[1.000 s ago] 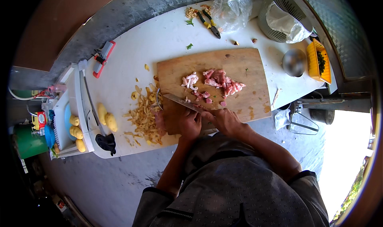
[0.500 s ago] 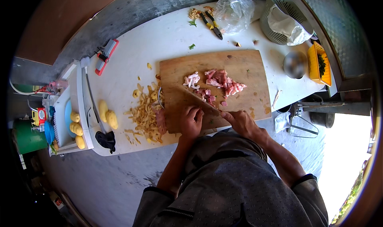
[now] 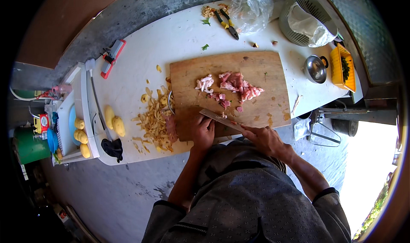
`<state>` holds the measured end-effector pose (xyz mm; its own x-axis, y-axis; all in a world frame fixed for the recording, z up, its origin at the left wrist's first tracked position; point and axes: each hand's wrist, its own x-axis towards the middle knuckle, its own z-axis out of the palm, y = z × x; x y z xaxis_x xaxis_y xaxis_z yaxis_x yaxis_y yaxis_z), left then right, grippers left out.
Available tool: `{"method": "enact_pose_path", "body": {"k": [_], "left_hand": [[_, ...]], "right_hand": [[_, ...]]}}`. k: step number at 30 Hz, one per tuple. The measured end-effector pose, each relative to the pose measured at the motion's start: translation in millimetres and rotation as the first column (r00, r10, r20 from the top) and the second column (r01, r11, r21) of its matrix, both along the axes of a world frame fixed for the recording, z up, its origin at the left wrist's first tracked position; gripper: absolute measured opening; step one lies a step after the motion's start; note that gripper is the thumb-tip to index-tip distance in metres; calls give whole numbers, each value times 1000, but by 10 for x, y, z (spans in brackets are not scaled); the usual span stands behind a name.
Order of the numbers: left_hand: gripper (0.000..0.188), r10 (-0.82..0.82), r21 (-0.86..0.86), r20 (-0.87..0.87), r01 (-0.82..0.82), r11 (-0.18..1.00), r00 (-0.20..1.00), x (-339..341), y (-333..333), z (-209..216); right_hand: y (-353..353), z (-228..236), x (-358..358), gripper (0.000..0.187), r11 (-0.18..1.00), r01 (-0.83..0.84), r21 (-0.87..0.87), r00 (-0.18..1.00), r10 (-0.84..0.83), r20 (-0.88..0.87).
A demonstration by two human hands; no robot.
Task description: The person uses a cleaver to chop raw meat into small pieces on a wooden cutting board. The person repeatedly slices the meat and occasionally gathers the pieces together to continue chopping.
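My right hand point(image 3: 265, 140) is wrapped round the handle of a kitchen knife point(image 3: 223, 120). The blade points left over the near part of a wooden cutting board point(image 3: 268, 87), its tip close to my left hand point(image 3: 202, 132). The fingers of that hand are curled at the board's near edge; what they hold, if anything, is hidden. Beyond the blade lie small diced meat pieces point(image 3: 222, 100). A larger chunk of raw pink meat point(image 3: 240, 85) rests farther back, with a pile of pale fatty strips point(image 3: 205, 83) to its left.
Potato peelings point(image 3: 153, 121) heap against the board's left side. Peeled potatoes point(image 3: 118, 126) lie farther left. Pliers point(image 3: 231, 29) and a clear plastic bag point(image 3: 252, 12) are at the back. A metal bowl point(image 3: 316, 70), a yellow basket point(image 3: 343, 67) and a grey strainer basket point(image 3: 299, 12) stand right.
The knife has swung: its blade, which slanted up across the board toward the meat, now sits nearer me beside my left hand. My right hand has shifted slightly right and toward me.
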<state>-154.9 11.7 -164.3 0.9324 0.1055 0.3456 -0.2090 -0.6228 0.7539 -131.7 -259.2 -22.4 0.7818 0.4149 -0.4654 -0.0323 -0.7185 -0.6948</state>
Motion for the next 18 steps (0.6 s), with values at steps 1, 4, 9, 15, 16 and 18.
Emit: {"method": "enact_pose_path", "body": {"k": [1, 4, 9, 15, 16, 18], "left_hand": [[26, -1, -14, 1, 1, 1000, 1000, 3, -5, -1], [31, 28, 11, -48, -28, 1000, 998, 2, -17, 53], [38, 3, 12, -45, -2, 1000, 999, 7, -20, 118], [33, -42, -26, -52, 41, 999, 998, 11, -15, 136], [31, -55, -29, -52, 54, 998, 997, 12, -8, 122], [29, -18, -69, -84, 12, 998, 996, 12, -7, 97]], "right_hand": [[-33, 3, -16, 55, 1000, -2, 3, 1000, 2, -1], [-57, 49, -27, 55, 1000, -1, 23, 1000, 2, -17], [-21, 70, -31, 55, 1000, -15, 12, 999, 15, -31], [216, -2, 105, 54, 999, -45, -10, 997, 45, -64], [237, -10, 134, 54, 999, -52, -9, 998, 52, -46], [318, -16, 218, 53, 997, -70, -31, 997, 68, -42]]}}
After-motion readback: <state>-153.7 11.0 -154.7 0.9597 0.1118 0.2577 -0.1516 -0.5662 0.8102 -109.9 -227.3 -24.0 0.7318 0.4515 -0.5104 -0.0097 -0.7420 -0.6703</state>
